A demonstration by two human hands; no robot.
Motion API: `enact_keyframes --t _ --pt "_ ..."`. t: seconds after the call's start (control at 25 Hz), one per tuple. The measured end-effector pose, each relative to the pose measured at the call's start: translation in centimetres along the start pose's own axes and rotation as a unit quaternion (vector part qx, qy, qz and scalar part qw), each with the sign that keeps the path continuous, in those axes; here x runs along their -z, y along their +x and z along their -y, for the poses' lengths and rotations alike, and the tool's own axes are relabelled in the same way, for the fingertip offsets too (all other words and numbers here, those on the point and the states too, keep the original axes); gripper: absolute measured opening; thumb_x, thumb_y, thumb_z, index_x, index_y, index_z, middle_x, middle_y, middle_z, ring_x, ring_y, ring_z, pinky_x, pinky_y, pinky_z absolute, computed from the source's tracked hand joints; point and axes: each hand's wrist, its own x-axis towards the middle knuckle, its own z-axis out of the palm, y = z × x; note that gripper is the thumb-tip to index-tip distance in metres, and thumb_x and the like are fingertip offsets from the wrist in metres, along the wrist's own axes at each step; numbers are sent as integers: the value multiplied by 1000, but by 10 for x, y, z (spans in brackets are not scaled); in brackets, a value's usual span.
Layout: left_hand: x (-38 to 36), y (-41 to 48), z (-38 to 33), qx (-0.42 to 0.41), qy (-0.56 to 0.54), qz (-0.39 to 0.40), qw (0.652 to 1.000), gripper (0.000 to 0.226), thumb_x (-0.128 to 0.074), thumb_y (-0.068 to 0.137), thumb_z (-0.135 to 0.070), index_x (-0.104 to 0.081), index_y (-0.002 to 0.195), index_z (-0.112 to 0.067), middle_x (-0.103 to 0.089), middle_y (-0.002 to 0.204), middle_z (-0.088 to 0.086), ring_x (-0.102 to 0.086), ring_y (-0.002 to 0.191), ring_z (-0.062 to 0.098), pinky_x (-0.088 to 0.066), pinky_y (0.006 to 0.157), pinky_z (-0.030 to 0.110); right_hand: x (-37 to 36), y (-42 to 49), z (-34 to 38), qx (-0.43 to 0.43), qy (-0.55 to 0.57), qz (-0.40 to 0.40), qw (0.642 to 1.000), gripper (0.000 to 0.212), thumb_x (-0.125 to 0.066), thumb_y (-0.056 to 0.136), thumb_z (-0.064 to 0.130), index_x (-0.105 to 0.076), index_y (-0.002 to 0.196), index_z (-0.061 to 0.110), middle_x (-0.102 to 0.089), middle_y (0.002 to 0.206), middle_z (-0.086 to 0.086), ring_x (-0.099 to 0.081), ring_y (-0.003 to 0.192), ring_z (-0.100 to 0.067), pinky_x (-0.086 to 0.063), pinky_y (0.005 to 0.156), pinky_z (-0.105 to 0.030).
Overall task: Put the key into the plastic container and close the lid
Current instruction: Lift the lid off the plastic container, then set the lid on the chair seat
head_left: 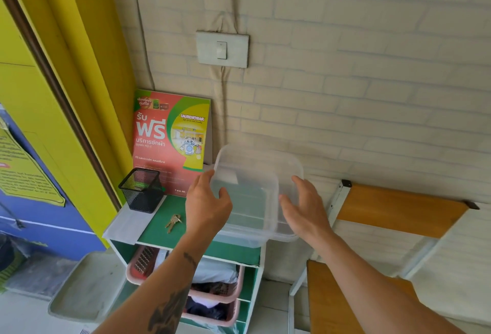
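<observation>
Key (174,222) lies flat on the green shelf top (159,224), just left of the left hand's fingers, not touched. Left hand (207,202): fingers spread and curled onto the left edge of the plastic container (255,195), thumb on the lid, loose grip, not clenched. Container looks lifted or tilted off the shelf; can't tell if it rests on anything. Lid appears seated. Right hand (303,208): fingers open, splayed along the right edge, contact unclear. Step looks like lid removal: brace the base with the left fingers, peel a corner up with the right fingertips, don't flex the whole tub. Set the base down right of the key.
</observation>
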Motion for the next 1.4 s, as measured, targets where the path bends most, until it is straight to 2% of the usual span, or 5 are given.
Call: enact_keyframes --t 0.44,0.68,0.96,1.16,1.4 --pt "-139 -140 -84 1 92 91 992 53 -62 82 -31 -56 132 -13 -67 121 7 -59 110 30 -51 97 46 135 -59 -164 -45 -33 16 998 57 -52 94 31 -36 147 19 -41 150 -5 -42 133 -25 -40 103 -38" --pt "-213 -193 -84 66 128 218 965 48 -60 81 -25 -59 128 -14 -69 114 5 -63 102 28 -55 90 44 156 -83 -259 -115 -76 70 988 64 -49 95 31 -26 153 18 -25 160 -6 -35 141 -27 -36 109 -41" --pt "-310 -212 -20 144 121 325 927 58 -57 81 -21 -51 139 -18 -66 124 7 -63 107 28 -56 93 43 110 -90 -369 -214 -90 119 965 61 -54 91 37 -34 145 21 -38 150 -9 -41 133 -30 -43 105 -48" --pt "-382 -223 55 245 75 340 905 59 -55 86 -12 -46 143 -23 -61 132 5 -62 86 15 -49 64 20 44 -80 -446 -253 -89 128 955 59 -58 91 33 -37 145 23 -42 147 -6 -42 133 -27 -46 103 -45" --pt "-422 -234 122 287 60 353 889 61 -54 89 -7 -41 147 -25 -53 143 4 -57 115 23 -51 82 33 -7 -65 -494 -265 -98 166 945 55 -57 88 38 -39 139 30 -42 138 -4 -48 123 -28 -52 93 -48"
